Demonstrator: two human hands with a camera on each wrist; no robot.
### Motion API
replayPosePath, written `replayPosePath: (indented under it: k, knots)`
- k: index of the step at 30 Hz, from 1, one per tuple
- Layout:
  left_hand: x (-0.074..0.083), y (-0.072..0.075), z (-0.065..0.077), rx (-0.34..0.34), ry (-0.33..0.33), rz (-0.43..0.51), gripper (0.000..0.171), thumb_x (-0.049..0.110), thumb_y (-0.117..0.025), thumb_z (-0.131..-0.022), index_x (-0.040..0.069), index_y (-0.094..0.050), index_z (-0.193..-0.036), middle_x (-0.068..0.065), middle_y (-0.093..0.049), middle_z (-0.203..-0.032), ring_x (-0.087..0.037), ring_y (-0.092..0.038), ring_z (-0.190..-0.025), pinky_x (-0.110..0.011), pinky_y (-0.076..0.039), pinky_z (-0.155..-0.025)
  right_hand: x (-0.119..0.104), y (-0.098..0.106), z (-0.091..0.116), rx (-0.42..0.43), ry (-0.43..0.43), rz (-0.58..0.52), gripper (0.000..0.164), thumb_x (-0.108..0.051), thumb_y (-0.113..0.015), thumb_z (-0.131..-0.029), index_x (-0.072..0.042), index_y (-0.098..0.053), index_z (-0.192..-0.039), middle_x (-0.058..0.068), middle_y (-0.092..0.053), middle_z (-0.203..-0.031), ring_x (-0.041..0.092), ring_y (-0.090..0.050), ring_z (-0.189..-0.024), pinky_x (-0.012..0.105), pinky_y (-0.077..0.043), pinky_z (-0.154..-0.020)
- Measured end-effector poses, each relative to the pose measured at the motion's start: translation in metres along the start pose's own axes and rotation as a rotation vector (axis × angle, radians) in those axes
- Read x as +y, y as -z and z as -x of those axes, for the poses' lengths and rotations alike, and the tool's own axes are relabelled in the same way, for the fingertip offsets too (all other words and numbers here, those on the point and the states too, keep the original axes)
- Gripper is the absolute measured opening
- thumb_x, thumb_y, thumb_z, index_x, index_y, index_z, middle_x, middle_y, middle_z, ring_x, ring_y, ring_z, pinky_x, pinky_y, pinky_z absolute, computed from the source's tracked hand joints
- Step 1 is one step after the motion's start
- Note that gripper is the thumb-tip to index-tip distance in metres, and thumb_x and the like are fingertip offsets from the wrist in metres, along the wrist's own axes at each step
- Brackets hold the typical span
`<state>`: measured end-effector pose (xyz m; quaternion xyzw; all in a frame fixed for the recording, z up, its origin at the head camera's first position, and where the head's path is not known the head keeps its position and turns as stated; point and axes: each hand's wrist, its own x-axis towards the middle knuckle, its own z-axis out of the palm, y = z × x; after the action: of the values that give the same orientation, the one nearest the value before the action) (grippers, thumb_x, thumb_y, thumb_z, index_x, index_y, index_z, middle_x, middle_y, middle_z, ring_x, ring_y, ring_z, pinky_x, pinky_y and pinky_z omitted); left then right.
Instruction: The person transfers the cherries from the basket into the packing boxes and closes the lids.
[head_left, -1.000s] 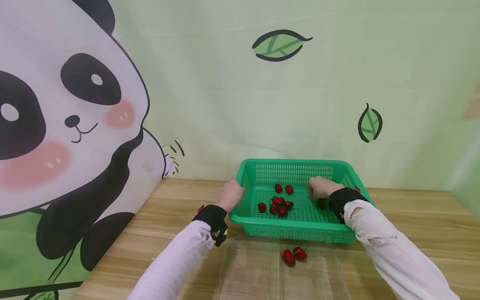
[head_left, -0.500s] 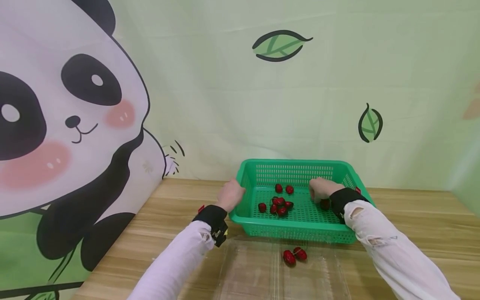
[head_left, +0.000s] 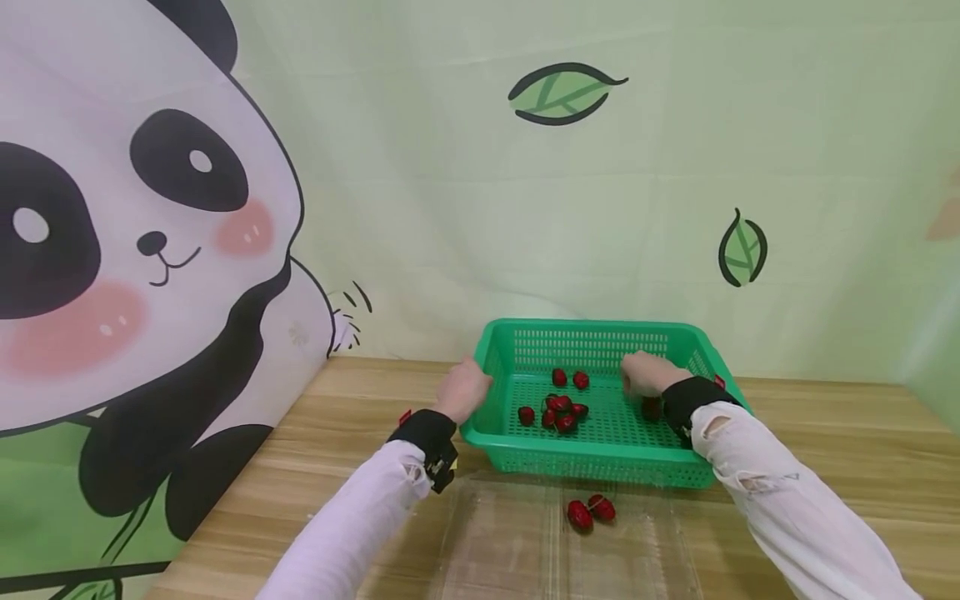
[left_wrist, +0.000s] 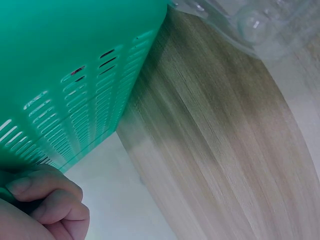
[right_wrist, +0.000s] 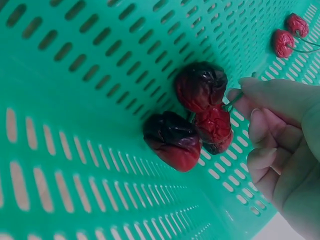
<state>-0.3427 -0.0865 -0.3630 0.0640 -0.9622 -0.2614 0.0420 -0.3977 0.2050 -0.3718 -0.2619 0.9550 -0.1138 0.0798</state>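
Wrinkled dark-red cherries lie in a green plastic basket (head_left: 592,454). My left hand (head_left: 462,390) grips the basket's left rim; in the left wrist view its fingers (left_wrist: 52,192) curl over that edge. My right hand (head_left: 651,375) is inside the basket on the right. In the right wrist view its thumb and forefinger pinch a thin green stem (right_wrist: 235,100) beside a cluster of cherries (right_wrist: 200,87) near the basket wall. A loose group of cherries (head_left: 564,422) lies left of the hand, with two more cherries (right_wrist: 283,43) farther back.
A clear plastic container (head_left: 502,533) lies in front of the basket on the wooden table (head_left: 360,400). Two cherries (head_left: 580,516) joined by stems rest in its right half. Behind the table hangs a light green cloth (head_left: 420,208) with a panda print.
The head view has shifted very slightly. Beside my right hand, the cherries have moved a little to the right along with the hand. My left hand keeps its place on the rim.
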Motion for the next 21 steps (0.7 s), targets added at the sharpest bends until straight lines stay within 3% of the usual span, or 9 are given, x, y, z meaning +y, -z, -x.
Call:
replayPosePath:
  k: [16, 21]
  knots:
    - [0.001, -0.001, -0.001, -0.01, 0.015, -0.004, 0.035, 0.021, -0.059, -0.103, -0.008, -0.06, -0.124, -0.025, -0.071, -0.118, -0.038, -0.07, -0.11, -0.05, -0.057, -0.089, -0.002, 0.009, 0.005, 0.068, 0.055, -0.016, 0.053, 0.013, -0.051, -0.093, -0.022, -0.022, -0.066, -0.004, -0.011, -0.068, 0.015, -0.01, -0.065, 0.035, -0.018, -0.065]
    - [0.001, 0.0, 0.0, 0.0, 0.008, 0.003, 0.034, 0.02, -0.059, -0.103, -0.008, -0.061, -0.122, -0.025, -0.071, -0.117, -0.038, -0.07, -0.109, -0.05, -0.058, -0.088, -0.003, 0.015, 0.006, 0.081, 0.066, 0.005, 0.05, 0.013, -0.054, -0.092, -0.02, -0.035, -0.06, -0.006, -0.021, -0.062, 0.014, -0.015, -0.063, 0.034, -0.02, -0.063]
